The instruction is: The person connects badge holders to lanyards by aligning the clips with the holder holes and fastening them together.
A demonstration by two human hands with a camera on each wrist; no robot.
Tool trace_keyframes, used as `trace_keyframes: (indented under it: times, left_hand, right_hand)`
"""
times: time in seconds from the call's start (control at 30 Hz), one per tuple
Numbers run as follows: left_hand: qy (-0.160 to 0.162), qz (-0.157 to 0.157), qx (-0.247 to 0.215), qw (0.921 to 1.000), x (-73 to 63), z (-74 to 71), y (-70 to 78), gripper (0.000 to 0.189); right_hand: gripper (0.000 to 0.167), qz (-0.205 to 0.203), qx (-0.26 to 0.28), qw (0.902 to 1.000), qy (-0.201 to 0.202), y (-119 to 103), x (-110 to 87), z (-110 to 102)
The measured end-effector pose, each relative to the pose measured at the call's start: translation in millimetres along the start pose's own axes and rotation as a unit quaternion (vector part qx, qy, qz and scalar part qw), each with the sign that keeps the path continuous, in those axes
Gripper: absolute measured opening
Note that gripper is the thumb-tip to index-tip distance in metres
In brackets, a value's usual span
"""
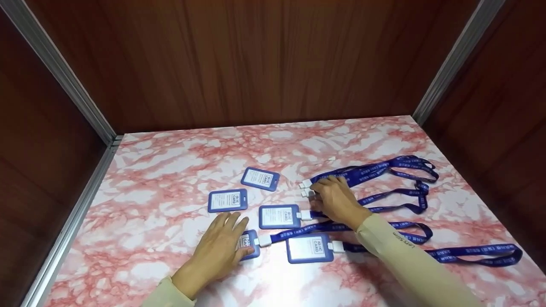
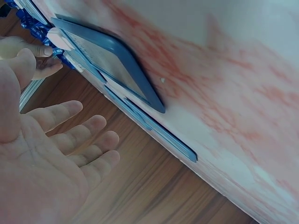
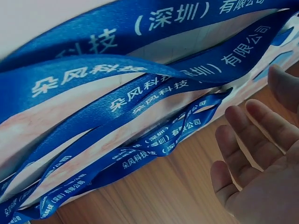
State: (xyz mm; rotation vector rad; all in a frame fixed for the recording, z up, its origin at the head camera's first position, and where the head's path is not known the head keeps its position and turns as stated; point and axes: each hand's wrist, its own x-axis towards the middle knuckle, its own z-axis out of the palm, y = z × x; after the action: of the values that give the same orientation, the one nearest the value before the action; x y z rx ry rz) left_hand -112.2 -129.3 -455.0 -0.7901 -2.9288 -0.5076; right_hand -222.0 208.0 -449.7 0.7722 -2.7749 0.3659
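Observation:
My left hand [image 1: 217, 245] hovers palm down over a blue badge holder [image 1: 254, 245], covering its left part in the head view. Seen from the left wrist, the hand [image 2: 51, 144] has its fingers spread and nothing in them. My right hand [image 1: 339, 200] is at the white clips [image 1: 306, 184] of the upper blue lanyards [image 1: 360, 175]. From the right wrist, its fingers [image 3: 250, 140] look loosely bent and hold nothing, close to the printed lanyards. Between the hands lies a badge holder [image 1: 279, 216] clipped to a lanyard, and another clipped one [image 1: 310, 248] lies below it.
Two badge holders without lanyards, one upper [image 1: 260, 178] and one farther left [image 1: 227, 200], lie beyond my left hand. Lanyard loops [image 1: 490, 254] stretch toward the table's right side. Brown wood-grain panels [image 1: 264, 64] with metal corner posts [image 1: 68, 81] enclose the marbled tabletop [image 1: 170, 162].

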Motion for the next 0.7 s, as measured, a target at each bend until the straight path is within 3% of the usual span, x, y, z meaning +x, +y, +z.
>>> trace_keyframes:
  times: [0.43, 0.7]
  left_hand:
    - [-0.013, -0.008, 0.002, 0.9999, 0.5, 0.0, 0.0, 0.073]
    - [-0.011, -0.007, 0.004, 0.9999, 0.2, 1.0, -0.5, 0.073]
  right_hand:
    - [0.014, -0.021, 0.011, 0.9994, 0.025, 4, 8.0, 9]
    - [0.013, -0.032, 0.000, 0.9991, 0.029, 2, 10.0, 11]
